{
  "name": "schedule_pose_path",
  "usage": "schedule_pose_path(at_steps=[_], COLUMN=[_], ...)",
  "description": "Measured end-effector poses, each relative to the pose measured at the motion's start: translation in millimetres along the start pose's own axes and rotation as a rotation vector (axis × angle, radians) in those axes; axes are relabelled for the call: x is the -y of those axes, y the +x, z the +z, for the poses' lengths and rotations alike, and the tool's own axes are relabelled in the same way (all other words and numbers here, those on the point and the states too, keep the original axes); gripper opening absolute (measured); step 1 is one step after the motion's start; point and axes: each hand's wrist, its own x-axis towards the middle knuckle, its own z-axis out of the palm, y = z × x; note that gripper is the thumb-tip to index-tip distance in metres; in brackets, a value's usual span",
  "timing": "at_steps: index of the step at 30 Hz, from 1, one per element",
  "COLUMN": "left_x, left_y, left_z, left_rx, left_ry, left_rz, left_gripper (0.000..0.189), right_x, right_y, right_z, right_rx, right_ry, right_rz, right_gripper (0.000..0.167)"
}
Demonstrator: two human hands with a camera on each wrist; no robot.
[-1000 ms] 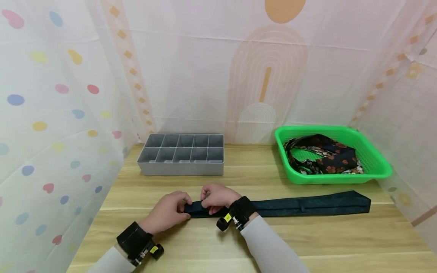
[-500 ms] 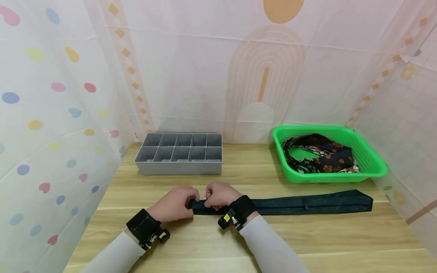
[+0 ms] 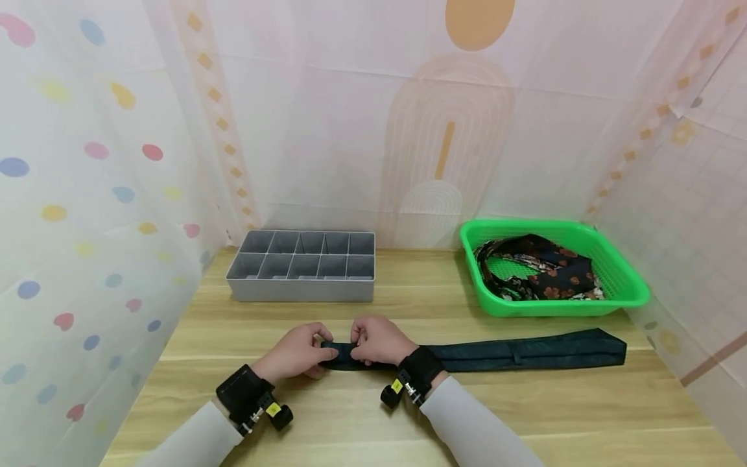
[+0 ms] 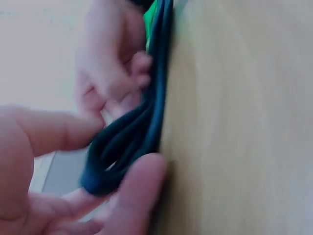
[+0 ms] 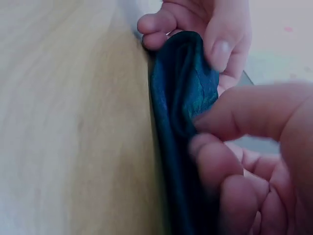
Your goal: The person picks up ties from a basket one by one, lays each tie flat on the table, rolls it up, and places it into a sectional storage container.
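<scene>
A dark teal necktie [image 3: 554, 350] lies lengthwise across the wooden table, its wide pointed end at the right and its seam side up. At the left end the cloth is doubled back into a rounded fold [image 5: 183, 54]. My left hand [image 3: 297, 350] pinches this folded end, with the thumb on the near side. Just to the right, my right hand [image 3: 379, 340] pinches the upper layer between thumb and curled fingers. In the left wrist view, several stacked layers of the tie [image 4: 132, 129] show edge-on between the fingers. Part of the tie is hidden under the right hand and wrist.
Behind the hands stands a grey divided box [image 3: 300, 290] with two rows of compartments. A green basket [image 3: 548, 310] at the back right holds dark flower-patterned cloth [image 3: 560, 279]. Patterned curtains [image 3: 327, 130] enclose the table at the back and sides.
My left hand has shifted a little to the right and its thumb now lies over the tie's folded end. My right hand keeps its pinch with a small shift. The view has moved slightly.
</scene>
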Motion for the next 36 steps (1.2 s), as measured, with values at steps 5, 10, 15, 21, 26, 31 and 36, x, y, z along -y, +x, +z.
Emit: schedule_pose_path(at_steps=[5,10,15,21,26,31,36], left_x=[-0.9,-1.6,-7.4,-14.8,-14.2,-9.9,-10.5], left_y=[-0.8,-1.2,-3.3,-7.1,-4.2,-1.9,-1.3], left_z=[9.2,10.1,8.1,3.7,4.2,7.2,11.4], left_rx=[-0.084,-0.132,-0.203,-0.178,-0.096,-0.039,-0.012], left_ry=[-0.025,0.021,0.137,0.063,-0.004,0.04,0.034], left_rz=[-0.023,-0.014,0.036,0.083,0.14,0.202,0.207], left_gripper=[0.032,0.028,0.027,0.026,0.022,0.02,0.019], right_x=[-1.3,1.7,7.0,8.2,3.9,-4.8,-9.9], right_y=[2.3,1.9,-0.6,0.8,1.3,2.3,2.5], right_z=[5.7,11.1,16.0,18.2,7.3,-12.0,-17.1], right_rx=[-0.017,-0.077,-0.089,-0.11,0.008,0.273,0.316], right_ry=[0.011,-0.036,0.029,0.011,0.147,0.402,0.502], right_rz=[0.031,0.03,0.038,0.024,0.051,0.063,0.101], right_gripper=[0.018,0.025,0.027,0.026,0.011,0.03,0.029])
